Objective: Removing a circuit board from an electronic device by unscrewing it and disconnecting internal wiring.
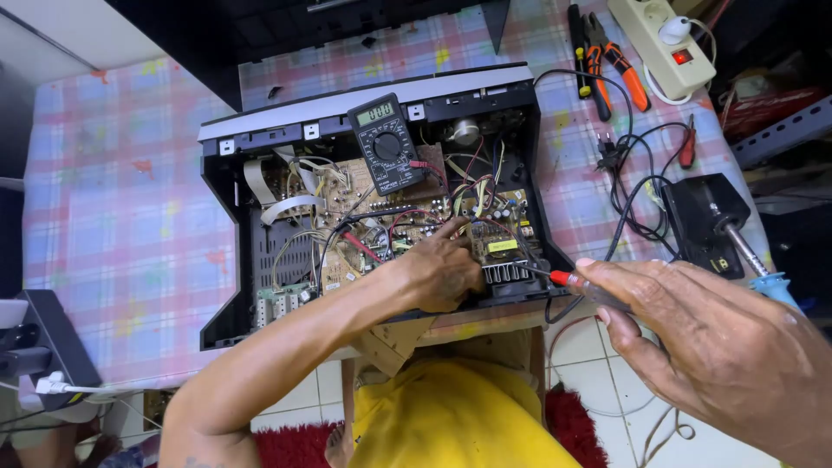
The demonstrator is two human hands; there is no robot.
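At the lower right of the frame, nearest the camera, the right hand [711, 347] pinches a red-tipped multimeter probe [568, 279], fingers closed narrow around its dark handle, the metal tip reaching toward the finned heat sink [505, 272] at the chassis's front edge. Left of it, in the lower middle, the left hand [438, 270] rests on the brown circuit board [381, 225], fingers curled and the forefinger pointing at a spot among the components; it holds nothing that I can make out.

To probe well here, I judge the tip should land on one joint only, clear of neighbouring leads and the loose red, black and yellow wires, with the steadying hand kept off bare metal.

Further up, a black digital multimeter [386, 144] with a round dial lies tilted across the open amplifier chassis [260, 139], a boxy black shell with a pale rim. Beyond, at the upper right, orange-handled pliers [617, 65] and a cream power strip [663, 43] lie on the checked plastic tablecloth [113, 191].
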